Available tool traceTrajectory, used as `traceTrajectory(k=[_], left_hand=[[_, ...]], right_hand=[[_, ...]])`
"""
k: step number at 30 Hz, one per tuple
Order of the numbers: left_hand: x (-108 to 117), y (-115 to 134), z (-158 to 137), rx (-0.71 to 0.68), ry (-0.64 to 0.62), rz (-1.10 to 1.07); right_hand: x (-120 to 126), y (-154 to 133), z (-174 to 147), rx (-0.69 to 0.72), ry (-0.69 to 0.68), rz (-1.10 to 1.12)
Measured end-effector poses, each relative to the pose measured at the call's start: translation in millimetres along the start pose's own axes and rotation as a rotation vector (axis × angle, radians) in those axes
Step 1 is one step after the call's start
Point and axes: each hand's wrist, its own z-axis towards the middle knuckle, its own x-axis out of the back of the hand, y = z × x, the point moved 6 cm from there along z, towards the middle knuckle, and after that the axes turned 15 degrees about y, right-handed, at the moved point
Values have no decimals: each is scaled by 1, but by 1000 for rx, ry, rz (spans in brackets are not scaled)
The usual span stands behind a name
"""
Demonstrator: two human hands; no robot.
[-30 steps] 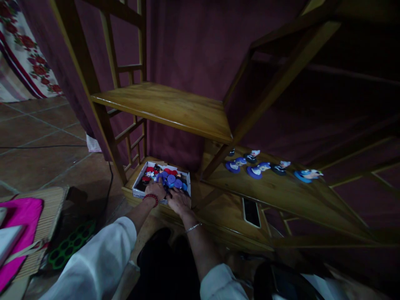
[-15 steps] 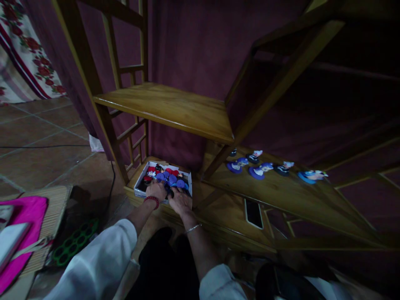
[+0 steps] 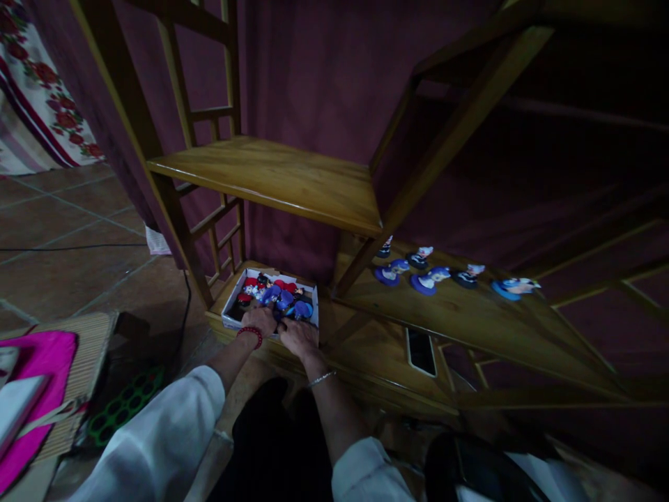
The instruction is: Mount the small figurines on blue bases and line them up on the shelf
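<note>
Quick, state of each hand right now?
Left hand: at the box of figurines, fingertips hidden; grip cannot be told.
Right hand: at the box's near side; grip cannot be told.

Box (image 3: 231, 323) w/ figurines (image 3: 285, 300) — phone (image 3: 421, 351) R

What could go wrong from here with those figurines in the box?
The figurines lie crowded in the white box, so they might scuff each other. The left hand and right hand reach over its near side, close to the front of the shelf; a pull could drag the box off.
</note>
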Motion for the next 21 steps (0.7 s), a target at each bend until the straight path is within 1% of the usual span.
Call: traceTrajectory(k=[3,8,11,13,18,21], left_hand=[[-1,-3,2,58,14,-10],[0,-4,3,82,37,-11],[4,-4,0,91,80,1],[7,-3,-2,72,105,8],[3,-3,-1,19,66,12],[-4,-3,2,-20,-9,3]], right_hand=[[1,1,0,-21,-8,-8],[1,0,1,-20,-59,0],[0,0,2,-14,-79,10],[0,0,1,-8,-82,20],[0,-1,-1,26,-90,49],[0,0,-2,35,-106,55]])
